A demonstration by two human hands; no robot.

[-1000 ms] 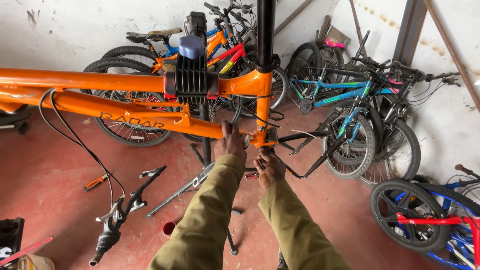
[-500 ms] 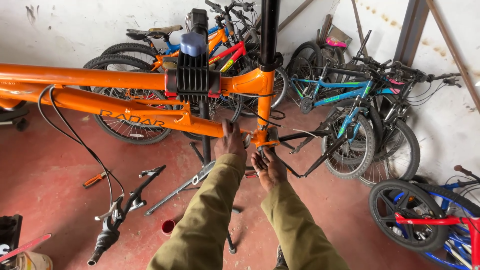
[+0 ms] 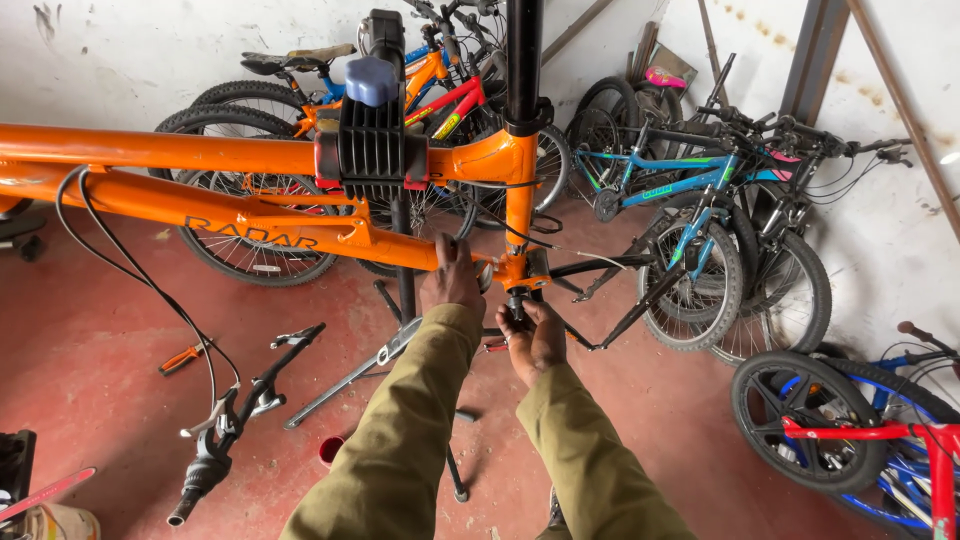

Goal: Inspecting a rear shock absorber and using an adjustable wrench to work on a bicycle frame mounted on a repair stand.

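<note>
1. Head view: an orange bicycle frame (image 3: 250, 195) hangs clamped in a black repair stand clamp (image 3: 372, 148) above a red floor (image 3: 90, 330), its long axis running roughly level from the left edge, where it is cut off, to the bottom bracket (image 3: 512, 270) right of centre.
2. The left hand (image 3: 452, 280) rests on the down tube just beside the bracket; whether its fingers close around the tube cannot be told.
3. The right hand (image 3: 532, 335) is cupped under the bracket, grasping a small dark part that is hard to make out.
4. Olive sleeves (image 3: 400, 440) hide both forearms and part of the stand's post.
5. A loose handlebar (image 3: 235, 420) dangles on black cables at lower left.
6. Parked bicycles (image 3: 700, 220) crowd the white wall, a red-and-blue one cut off at the right.
</note>
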